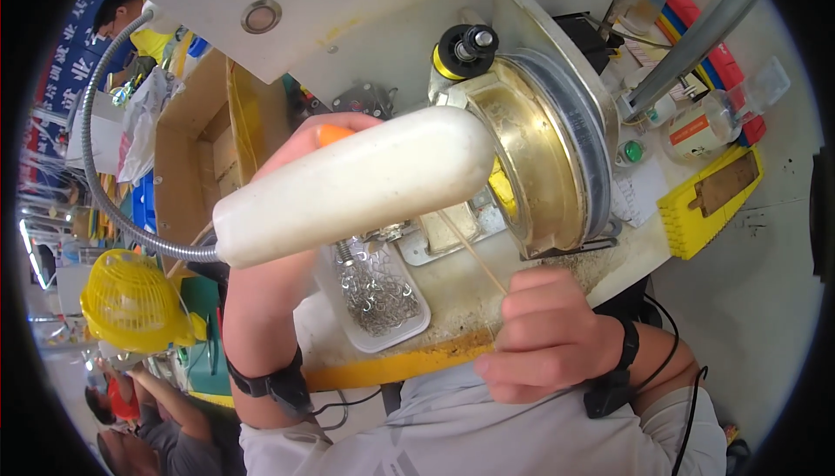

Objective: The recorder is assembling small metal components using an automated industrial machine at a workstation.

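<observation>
My right hand (pixel 544 337) is closed in front of my body, its fingers curled around the near end of a thin wooden stick (pixel 472 252). The stick slants up and away toward a brass-coloured wheel-shaped machine part (pixel 539 159). A long white lamp head (pixel 357 185) covers most of my left hand (pixel 300 144), so its fingers and anything in them are hidden. Something orange (pixel 333 133) shows at that hand, just above the lamp. Below the lamp, a white plastic tray (pixel 409 332) holds many small bent metal pieces (pixel 374 289) like hooks.
A flexible metal lamp arm (pixel 91 128) curves down on the left, near a cardboard box (pixel 187 119) and a yellow fan (pixel 139 302). Right of the machine are a clear jar (pixel 704 128) and a yellow holder (pixel 709 206). Other people are at the far left.
</observation>
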`<state>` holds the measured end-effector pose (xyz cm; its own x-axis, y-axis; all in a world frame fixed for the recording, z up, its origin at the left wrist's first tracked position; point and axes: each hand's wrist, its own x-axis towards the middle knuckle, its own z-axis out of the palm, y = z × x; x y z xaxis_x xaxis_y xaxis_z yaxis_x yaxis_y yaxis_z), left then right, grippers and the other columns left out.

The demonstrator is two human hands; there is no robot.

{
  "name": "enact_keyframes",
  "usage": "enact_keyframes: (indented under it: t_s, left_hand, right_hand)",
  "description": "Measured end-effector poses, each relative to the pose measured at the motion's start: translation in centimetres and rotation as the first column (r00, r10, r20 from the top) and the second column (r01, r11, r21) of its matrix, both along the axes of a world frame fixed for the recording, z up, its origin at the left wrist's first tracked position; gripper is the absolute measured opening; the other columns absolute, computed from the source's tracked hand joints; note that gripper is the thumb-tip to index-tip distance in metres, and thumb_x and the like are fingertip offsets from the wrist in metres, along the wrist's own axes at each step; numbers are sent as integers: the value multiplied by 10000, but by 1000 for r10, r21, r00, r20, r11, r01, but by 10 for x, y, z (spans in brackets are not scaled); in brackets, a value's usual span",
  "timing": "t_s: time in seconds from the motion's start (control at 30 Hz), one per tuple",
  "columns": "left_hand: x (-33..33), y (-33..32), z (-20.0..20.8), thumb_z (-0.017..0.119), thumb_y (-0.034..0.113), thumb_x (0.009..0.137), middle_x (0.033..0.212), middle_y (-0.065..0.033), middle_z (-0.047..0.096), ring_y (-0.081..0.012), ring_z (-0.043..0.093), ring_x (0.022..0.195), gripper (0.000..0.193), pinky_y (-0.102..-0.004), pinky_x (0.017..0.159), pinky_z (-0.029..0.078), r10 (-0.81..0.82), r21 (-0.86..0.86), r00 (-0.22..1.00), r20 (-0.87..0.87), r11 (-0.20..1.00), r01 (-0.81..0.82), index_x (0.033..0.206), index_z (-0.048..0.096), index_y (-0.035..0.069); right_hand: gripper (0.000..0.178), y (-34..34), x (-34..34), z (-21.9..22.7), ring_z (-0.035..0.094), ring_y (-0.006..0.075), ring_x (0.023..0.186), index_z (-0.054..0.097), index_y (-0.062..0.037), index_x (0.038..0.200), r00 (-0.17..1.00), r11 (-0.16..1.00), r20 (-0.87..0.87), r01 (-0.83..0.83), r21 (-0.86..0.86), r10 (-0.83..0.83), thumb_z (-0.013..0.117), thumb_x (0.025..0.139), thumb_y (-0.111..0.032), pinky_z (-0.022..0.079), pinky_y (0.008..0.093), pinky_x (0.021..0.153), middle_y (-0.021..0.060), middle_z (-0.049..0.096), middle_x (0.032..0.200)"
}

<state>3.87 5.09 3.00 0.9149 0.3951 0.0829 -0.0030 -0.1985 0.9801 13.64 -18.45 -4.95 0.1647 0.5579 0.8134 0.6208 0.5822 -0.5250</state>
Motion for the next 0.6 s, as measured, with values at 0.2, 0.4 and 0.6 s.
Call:
enact_keyframes:
  t_s: [0.2, 0.4, 0.6]
  left_hand:
    - [-5, -7, -12, 680, 229, 988, 1281, -144, 710, -213, 645, 1185, 369, -355, 1041, 475, -4, -15, 1000, -20, 1000, 4, 1252, 685, -29]
    - [-6, 14, -32, 677, 263, 995, 1207, -194, 730, -211, 678, 1030, 324, -368, 937, 514, -132, -64, 990, -45, 990, 129, 1124, 699, -34]
    - [9, 11, -12, 745, 192, 961, 1160, -114, 707, -153, 637, 1011, 270, -298, 887, 504, -204, -295, 977, -69, 939, 175, 1137, 688, -5]
  right_hand:
    - [323, -1, -5, 2, 442, 137, 525, 703, -106, 1082, 1000, 1000, 17, 0, -9, 0, 756, 769, -44, 314, 295, 464, -43, 430, 699]
    - [329, 0, -6, 1, 466, 138, 531, 700, -101, 1087, 1000, 999, 13, -6, -33, 6, 752, 768, -40, 336, 301, 466, -37, 462, 709]
    - [332, 0, -4, 2, 474, 141, 530, 696, -103, 1089, 1000, 998, 20, -21, -51, 22, 759, 768, -46, 336, 302, 464, -39, 474, 699]
